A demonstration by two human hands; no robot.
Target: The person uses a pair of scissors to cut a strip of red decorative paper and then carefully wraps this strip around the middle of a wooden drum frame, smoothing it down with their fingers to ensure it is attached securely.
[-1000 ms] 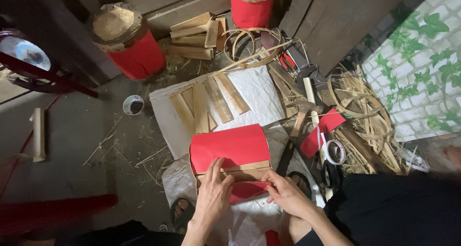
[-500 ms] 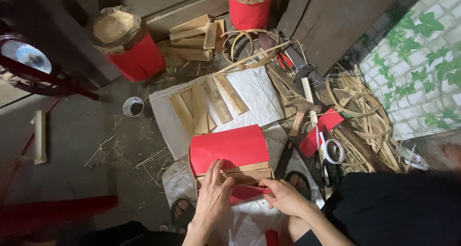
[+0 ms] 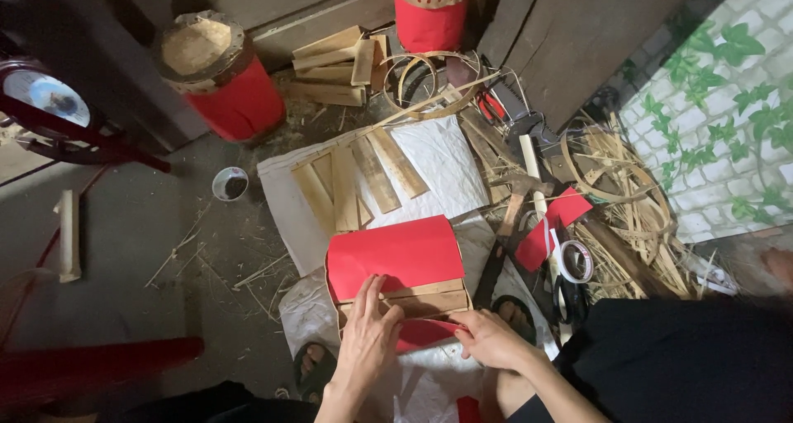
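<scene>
Two hands (image 3: 429,340) on one red-covered bamboo frame (image 3: 396,266); two red drums (image 3: 219,76).

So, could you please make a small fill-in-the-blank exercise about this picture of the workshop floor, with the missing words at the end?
1. Both hands, the left hand and the right hand, rest on a curved piece covered with ____ paper.
2. The flat bamboo slats lie on a ____ sheet.
3. The small round cup stands on the floor to the ____ of that sheet.
4. The roll of tape lies beside the ____ hand.

Missing words: red; white; left; right
</scene>
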